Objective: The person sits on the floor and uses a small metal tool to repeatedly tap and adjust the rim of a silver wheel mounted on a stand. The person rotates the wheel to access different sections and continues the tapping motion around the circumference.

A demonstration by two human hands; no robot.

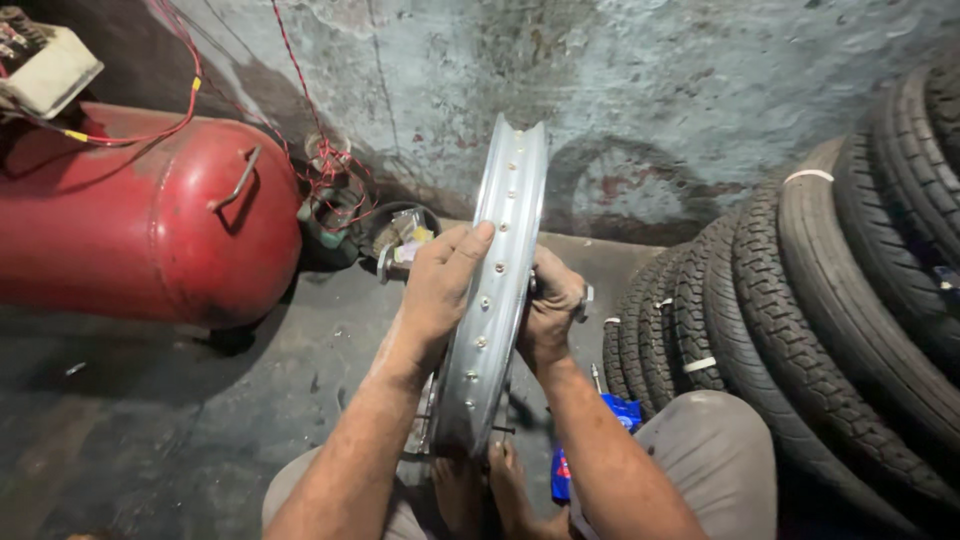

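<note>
Far left: a red cylindrical metal tank point(140, 215) lies on its side on the floor, a cream box point(45, 65) above it trailing red wires point(190, 95).
Floor: dark, stained concrete floor point(150, 420), scuffed and dusty.
Wall: rough plastered wall point(620, 90), grey-blue, flaking and blotched.
Left hand point(440, 285): lies flat with the fingers stretched along the left flank of the rim, pressing it.
Centre: a silver metal wheel rim with spoke holes point(500, 270) stands upright on edge between both hands, above the person's bare feet point(490, 490).
Right hand point(550, 310): curled round the rim's right flank, gripping it.
Right: black ribbed rubber tyres point(820, 310) stand in a row against the wall.
</note>
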